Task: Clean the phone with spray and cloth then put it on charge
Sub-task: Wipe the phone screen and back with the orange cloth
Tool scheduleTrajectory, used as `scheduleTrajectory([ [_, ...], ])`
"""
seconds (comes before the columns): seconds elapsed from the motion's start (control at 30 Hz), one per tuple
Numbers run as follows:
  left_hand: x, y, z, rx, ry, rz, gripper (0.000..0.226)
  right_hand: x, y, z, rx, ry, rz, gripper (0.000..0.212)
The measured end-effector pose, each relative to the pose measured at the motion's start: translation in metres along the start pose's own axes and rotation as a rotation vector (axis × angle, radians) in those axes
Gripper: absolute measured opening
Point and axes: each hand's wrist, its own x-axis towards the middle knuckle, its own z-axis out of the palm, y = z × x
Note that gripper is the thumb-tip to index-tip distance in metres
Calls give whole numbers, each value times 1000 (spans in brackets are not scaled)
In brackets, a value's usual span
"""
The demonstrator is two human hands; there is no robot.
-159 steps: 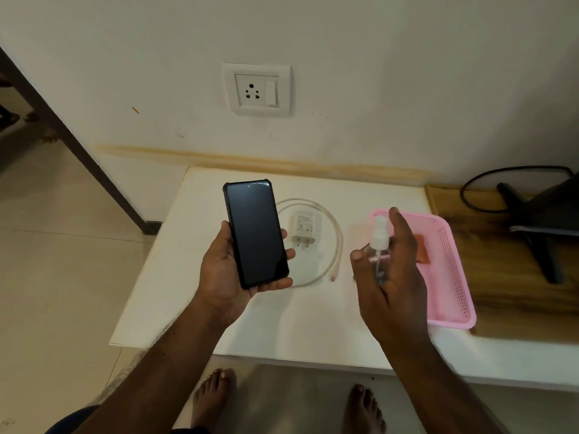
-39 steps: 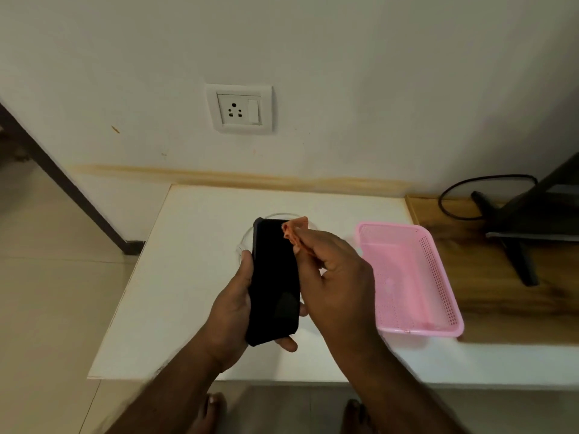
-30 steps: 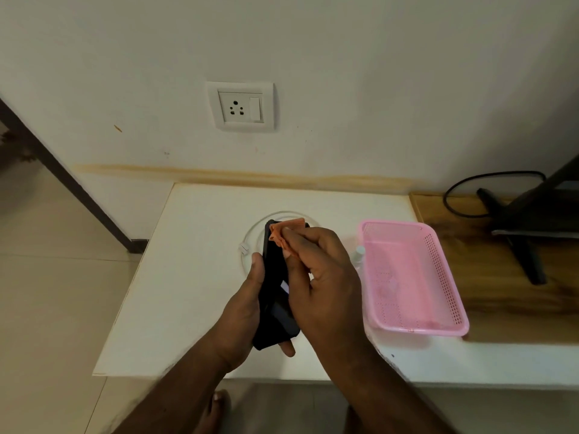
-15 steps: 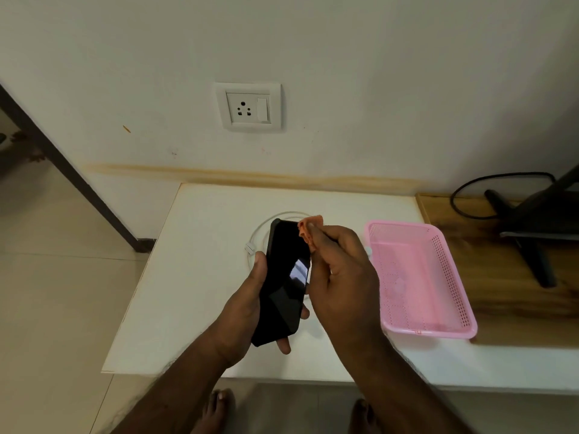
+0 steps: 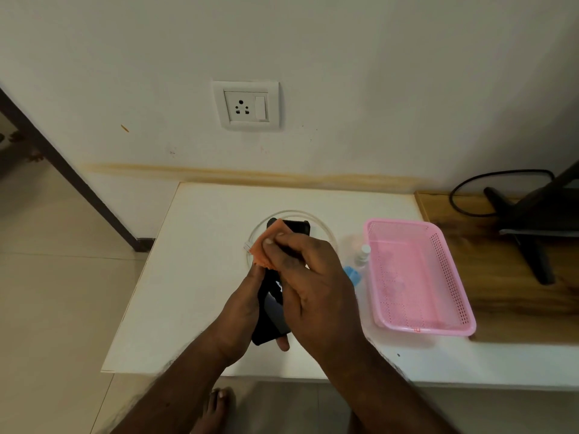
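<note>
My left hand (image 5: 239,311) grips a black phone (image 5: 271,311) from its left side, above the white table (image 5: 188,277). My right hand (image 5: 308,286) presses a small orange cloth (image 5: 261,245) on the upper part of the phone's screen and covers most of it. A clear spray bottle (image 5: 360,258) with a white top lies on the table just right of my hands. A white charging cable (image 5: 294,213) loops on the table behind the phone; the charger plug is hidden by my hands.
A pink plastic basket (image 5: 419,330) sits at the right of the table. A white wall socket (image 5: 246,105) is above the table. A dark stand and black cable (image 5: 501,180) rest on the wooden surface at far right. My bare foot (image 5: 216,405) shows below the table edge.
The spray bottle left my right hand and now lies on the table; the hand holds the cloth. In the last second the cloth slid from the phone's right edge to its upper left.
</note>
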Motion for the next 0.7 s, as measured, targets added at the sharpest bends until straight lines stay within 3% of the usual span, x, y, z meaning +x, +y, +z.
scheduleTrajectory([
  [0.17,-2,3,5,30,-53,-33,70,2,7,-3,12,61,47,51],
  [0.33,-1,3,2,-12,-54,-9,73,-1,20,0,43,88,200,44],
  [0.53,-2,10,-5,-207,-112,99,69,-15,12,10,18,-27,197,37],
  [0.7,4,9,-12,-328,-9,124,65,-22,9,16,-79,-173,186,39],
])
